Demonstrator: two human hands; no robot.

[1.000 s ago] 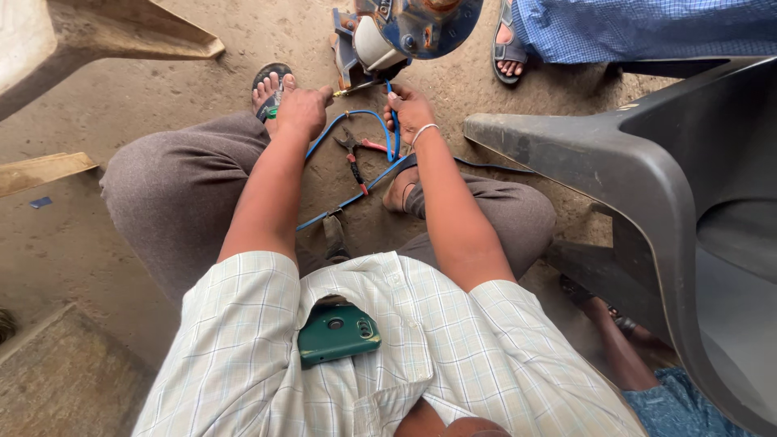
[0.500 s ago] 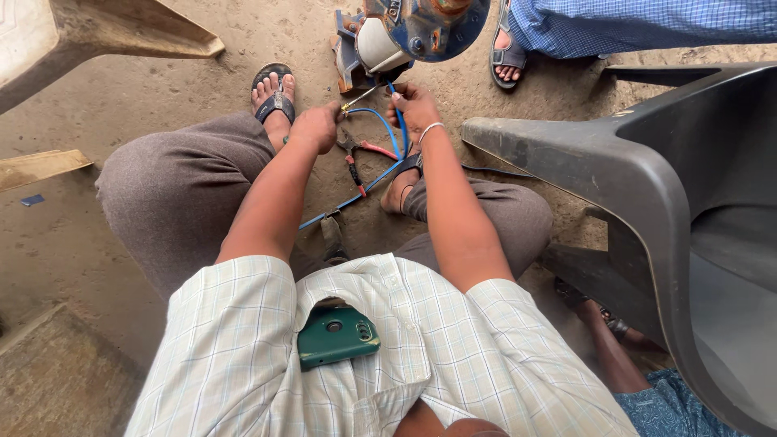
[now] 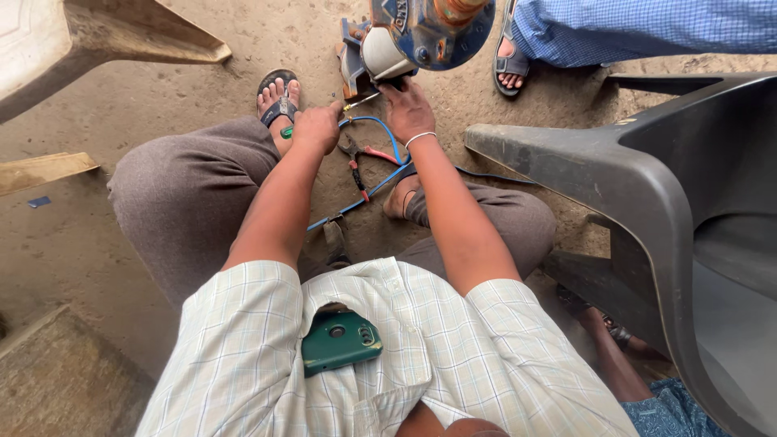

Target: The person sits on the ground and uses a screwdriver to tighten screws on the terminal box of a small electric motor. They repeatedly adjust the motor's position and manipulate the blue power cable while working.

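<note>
Left hand [image 3: 317, 127] fist closed around green-handled screwdriver [image 3: 356, 103], tip at motor [image 3: 387, 53]. Right hand [image 3: 409, 109] grips motor base. Pliers [image 3: 360, 162] on ground between.

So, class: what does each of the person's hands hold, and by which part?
Left hand: a screwdriver, gripped by its green handle. Right hand: it rests on the grey motor; a true grip cannot be told.

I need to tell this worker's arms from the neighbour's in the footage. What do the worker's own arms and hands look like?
Both forearms are bare. Short sleeves of a pale checked shirt with thin blue lines end above the elbows. The right hand has a thin white bangle at the wrist. The left hand wears nothing. No gloves.
</note>
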